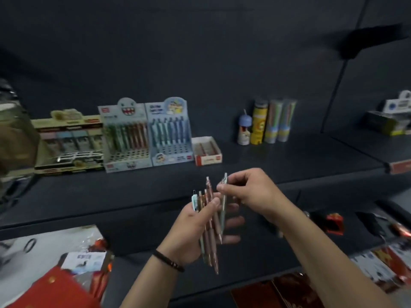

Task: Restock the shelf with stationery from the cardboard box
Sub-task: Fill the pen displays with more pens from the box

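My left hand [195, 230] grips a bunch of several pens [210, 232], brown, pink and pale green, fanned upright in front of the dark shelf [278, 161]. My right hand [246, 190] pinches the top of one pale green pen [223, 203] at the right side of the bunch. On the shelf behind stand two pen display boxes: one with a toothy ghost face [126, 138] and a blue one with a cartoon figure [170, 134], both partly filled with pens.
A beige display box [69, 145] stands at the shelf's left, a small red-and-white open box [206, 151] beside the blue display, and several tubes [269, 122] further right. Red packets [57, 283] and bags lie on the lower level. Another box [391, 121] sits far right.
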Demonstrator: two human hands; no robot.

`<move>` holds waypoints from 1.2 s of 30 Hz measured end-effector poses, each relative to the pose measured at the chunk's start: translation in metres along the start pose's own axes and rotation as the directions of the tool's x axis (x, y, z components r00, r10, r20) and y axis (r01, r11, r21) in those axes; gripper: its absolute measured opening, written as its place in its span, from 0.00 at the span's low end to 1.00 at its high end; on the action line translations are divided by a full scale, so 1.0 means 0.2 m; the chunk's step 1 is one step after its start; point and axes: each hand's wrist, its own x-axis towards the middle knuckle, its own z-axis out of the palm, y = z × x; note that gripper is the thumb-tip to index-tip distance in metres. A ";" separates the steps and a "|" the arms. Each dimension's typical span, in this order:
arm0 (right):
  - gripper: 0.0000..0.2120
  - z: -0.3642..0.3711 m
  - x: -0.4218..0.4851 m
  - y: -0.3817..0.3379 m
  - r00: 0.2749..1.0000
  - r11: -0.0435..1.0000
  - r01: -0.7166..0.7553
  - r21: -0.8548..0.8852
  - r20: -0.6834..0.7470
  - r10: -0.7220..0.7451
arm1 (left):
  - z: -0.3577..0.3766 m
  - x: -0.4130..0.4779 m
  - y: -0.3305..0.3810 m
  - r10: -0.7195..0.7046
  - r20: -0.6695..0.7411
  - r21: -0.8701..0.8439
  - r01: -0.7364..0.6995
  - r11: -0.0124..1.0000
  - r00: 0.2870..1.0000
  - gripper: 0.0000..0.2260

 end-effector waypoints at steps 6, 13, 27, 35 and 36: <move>0.07 0.04 0.50 -0.16 0.991 0.989 0.130 0.078 -0.023 -0.128 | -0.21 0.21 0.21 0.089 -0.220 -0.002 -0.092 0.996 0.971 0.13; 0.12 0.21 0.99 -0.39 0.967 0.946 0.256 0.197 -0.052 -0.251 | -0.54 0.32 0.50 0.200 -0.439 -0.093 -0.266 0.959 0.876 0.11; 0.07 0.99 1.53 -0.47 0.852 0.853 0.413 -0.318 -0.195 -0.486 | -1.31 0.29 0.82 0.326 -0.441 0.024 -0.352 0.936 0.836 0.06; 0.07 1.24 1.65 -0.40 0.855 0.820 0.365 -0.440 -0.190 -0.483 | -1.58 0.30 0.88 0.295 -0.418 0.008 -0.321 0.947 0.859 0.10; 0.07 1.26 1.66 -0.39 0.857 0.811 0.364 -0.459 -0.177 -0.485 | -1.59 0.30 0.88 0.278 -0.429 -0.039 -0.325 0.945 0.859 0.11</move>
